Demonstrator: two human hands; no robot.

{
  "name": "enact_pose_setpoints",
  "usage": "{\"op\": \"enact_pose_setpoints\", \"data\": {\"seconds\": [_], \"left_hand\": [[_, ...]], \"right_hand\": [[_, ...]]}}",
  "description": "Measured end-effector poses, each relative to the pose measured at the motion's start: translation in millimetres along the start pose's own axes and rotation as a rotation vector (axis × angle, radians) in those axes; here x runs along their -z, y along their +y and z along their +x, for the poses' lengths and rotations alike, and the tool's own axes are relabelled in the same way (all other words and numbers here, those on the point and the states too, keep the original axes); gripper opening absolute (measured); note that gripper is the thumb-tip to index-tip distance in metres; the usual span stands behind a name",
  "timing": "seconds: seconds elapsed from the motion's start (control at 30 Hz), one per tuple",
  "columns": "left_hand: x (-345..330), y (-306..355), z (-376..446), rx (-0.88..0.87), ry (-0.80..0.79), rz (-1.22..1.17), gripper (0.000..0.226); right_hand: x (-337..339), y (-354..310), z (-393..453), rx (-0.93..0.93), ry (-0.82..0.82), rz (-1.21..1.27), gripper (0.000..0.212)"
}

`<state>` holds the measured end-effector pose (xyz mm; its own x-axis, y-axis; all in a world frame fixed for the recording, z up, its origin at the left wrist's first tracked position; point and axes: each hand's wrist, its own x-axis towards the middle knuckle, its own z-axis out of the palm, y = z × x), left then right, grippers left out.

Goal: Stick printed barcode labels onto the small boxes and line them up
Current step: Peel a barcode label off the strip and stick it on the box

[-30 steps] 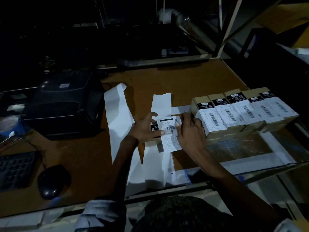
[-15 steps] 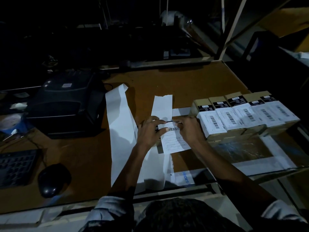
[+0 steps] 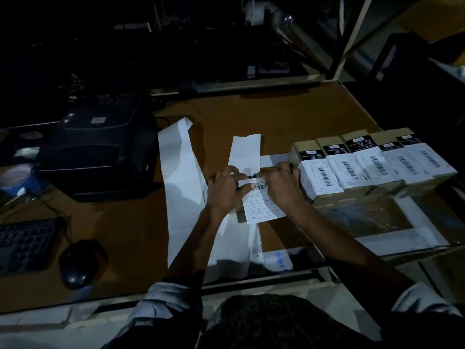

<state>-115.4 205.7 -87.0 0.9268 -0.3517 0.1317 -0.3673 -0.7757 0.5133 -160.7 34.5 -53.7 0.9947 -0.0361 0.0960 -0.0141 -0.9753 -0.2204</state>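
Our left hand (image 3: pixel 226 192) and right hand (image 3: pixel 281 187) pinch the label (image 3: pixel 261 207) at table centre, fingers closed on its top edge; the box beneath is hidden. Skewed pressing could wrinkle it, spoiling the row of boxes (image 3: pixel 364 167) at three o'clock.

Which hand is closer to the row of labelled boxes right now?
Right. The right hand sits right beside the nearest of the labelled boxes; the left hand is farther off, across the label both hands hold.
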Motion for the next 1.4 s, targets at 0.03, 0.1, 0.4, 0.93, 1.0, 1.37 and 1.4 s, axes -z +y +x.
{"op": "enact_pose_setpoints", "data": {"seconds": [0.03, 0.1, 0.4, 0.93, 1.0, 1.37, 1.4], "left_hand": [[0, 0, 1, 0.008, -0.017, 0.004, 0.040], [0, 0, 2, 0.019, -0.032, 0.015, 0.043], [-3, 2, -4, 0.143, 0.090, -0.107, 0.046], [-11, -11, 0, 0.117, 0.144, 0.021, 0.030], [-10, -14, -1, 0.044, 0.122, 0.014, 0.034], [-11, -24, 2, -0.134, 0.010, -0.054, 0.037], [-11, -24, 2, -0.127, 0.009, -0.046, 0.037]], "right_hand": [[0, -4, 2, -0.010, -0.023, -0.014, 0.040], [1, -14, 6, -0.015, -0.080, -0.022, 0.031], [9, -4, 12, -0.015, -0.141, -0.136, 0.029], [10, -13, 11, -0.022, -0.186, -0.135, 0.019], [10, -5, 5, -0.043, -0.212, -0.066, 0.017], [5, -23, 2, -0.105, -0.172, 0.378, 0.014], [6, -23, 1, -0.108, -0.178, 0.365, 0.014]]}}
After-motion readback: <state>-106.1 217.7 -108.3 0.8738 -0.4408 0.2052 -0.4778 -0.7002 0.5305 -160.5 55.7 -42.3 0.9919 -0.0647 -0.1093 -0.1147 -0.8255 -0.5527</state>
